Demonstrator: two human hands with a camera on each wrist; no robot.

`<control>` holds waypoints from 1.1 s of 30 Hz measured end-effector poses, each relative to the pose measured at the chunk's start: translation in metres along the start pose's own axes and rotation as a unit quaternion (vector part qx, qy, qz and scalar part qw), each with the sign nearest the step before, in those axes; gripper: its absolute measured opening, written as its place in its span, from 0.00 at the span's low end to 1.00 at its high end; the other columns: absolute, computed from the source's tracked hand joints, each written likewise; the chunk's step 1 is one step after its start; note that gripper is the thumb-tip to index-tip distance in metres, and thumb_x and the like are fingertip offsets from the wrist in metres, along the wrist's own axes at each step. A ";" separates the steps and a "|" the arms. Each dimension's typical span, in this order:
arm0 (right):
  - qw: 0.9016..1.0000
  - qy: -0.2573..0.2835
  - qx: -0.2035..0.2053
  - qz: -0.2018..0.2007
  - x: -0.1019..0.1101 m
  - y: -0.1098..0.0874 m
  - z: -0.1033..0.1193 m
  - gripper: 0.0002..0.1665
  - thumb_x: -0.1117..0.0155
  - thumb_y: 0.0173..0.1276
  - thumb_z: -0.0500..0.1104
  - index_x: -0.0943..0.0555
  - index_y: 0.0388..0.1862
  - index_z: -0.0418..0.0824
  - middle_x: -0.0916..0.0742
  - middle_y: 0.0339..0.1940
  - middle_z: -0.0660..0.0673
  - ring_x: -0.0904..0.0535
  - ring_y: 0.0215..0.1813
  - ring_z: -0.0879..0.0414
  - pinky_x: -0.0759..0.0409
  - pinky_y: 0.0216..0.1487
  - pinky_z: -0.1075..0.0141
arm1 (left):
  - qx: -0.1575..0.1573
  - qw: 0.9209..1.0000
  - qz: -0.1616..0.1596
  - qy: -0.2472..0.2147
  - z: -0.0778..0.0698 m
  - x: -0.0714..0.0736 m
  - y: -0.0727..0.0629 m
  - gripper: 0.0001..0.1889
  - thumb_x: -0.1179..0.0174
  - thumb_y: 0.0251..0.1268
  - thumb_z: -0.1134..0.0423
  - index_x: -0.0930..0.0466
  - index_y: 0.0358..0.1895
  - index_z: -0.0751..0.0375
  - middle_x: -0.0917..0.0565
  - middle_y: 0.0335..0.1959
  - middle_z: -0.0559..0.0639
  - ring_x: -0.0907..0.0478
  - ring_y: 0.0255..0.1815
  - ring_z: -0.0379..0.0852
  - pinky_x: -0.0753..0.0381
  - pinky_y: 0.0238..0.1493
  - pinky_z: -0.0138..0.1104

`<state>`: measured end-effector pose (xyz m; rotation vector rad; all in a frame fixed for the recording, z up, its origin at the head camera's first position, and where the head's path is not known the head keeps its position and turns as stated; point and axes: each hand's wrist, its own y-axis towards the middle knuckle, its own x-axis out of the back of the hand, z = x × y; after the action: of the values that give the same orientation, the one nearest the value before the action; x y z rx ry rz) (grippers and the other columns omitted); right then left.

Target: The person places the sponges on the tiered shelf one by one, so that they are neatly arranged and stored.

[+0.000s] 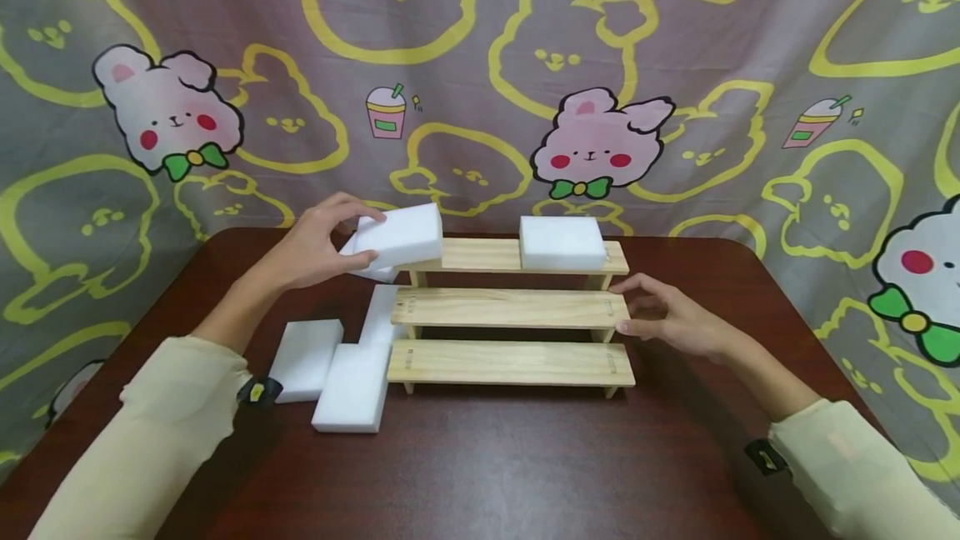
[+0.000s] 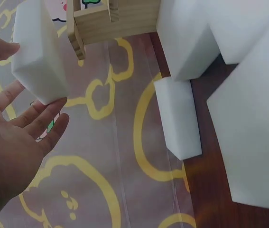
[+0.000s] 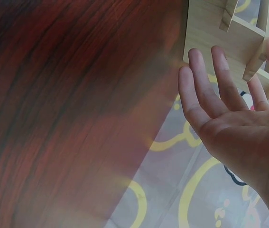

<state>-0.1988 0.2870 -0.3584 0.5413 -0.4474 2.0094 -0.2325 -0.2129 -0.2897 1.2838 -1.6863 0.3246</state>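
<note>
A white block is pinched at its outer end by the fingers of the left hand, seemingly keeping its inner end free at the top left of a wooden rack. The right hand is held beside the rack, fingers loosely bent, grasping nothing, perhaps for steadying.

Pale cream sleeves, slightly bunched cuffs, small black tabs with yellow marks, bare hands

The rack is smooth matt wood; blocks left of it, matt and foam-like; table beneath, glossy wood-grain; curtain behind, creased cloth.
</note>
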 end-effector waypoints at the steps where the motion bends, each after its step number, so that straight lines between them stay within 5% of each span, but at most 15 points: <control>1: 1.000 0.000 0.000 0.000 0.000 0.000 0.000 0.31 0.31 0.73 0.41 0.32 0.69 0.36 0.18 0.55 0.31 0.18 0.54 0.42 0.16 0.50 0.49 | 0.001 1.000 0.001 0.000 -0.001 -0.001 0.001 0.26 0.29 0.59 0.64 0.19 0.61 0.67 0.24 0.58 0.65 0.26 0.55 0.62 0.24 0.54 0.57; 19: 1.000 0.007 0.002 0.002 0.000 0.000 -0.001 0.30 0.31 0.73 0.40 0.31 0.69 0.36 0.18 0.55 0.30 0.18 0.54 0.42 0.16 0.50 0.48 | 0.004 0.998 0.034 -0.047 -0.011 -0.020 0.022 0.25 0.29 0.61 0.65 0.19 0.62 0.67 0.26 0.60 0.63 0.25 0.58 0.61 0.24 0.62 0.55; 33: 1.000 0.007 0.005 0.001 0.000 0.000 -0.002 0.30 0.31 0.72 0.40 0.31 0.68 0.37 0.18 0.55 0.31 0.18 0.53 0.42 0.16 0.50 0.48 | -0.016 0.998 0.042 -0.044 -0.021 -0.030 0.035 0.26 0.29 0.59 0.65 0.19 0.62 0.65 0.27 0.61 0.62 0.24 0.51 0.59 0.23 0.55 0.51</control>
<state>-0.1995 0.2878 -0.3598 0.5335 -0.4304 2.0170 -0.2514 -0.1666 -0.2919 1.2210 -1.8167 0.2931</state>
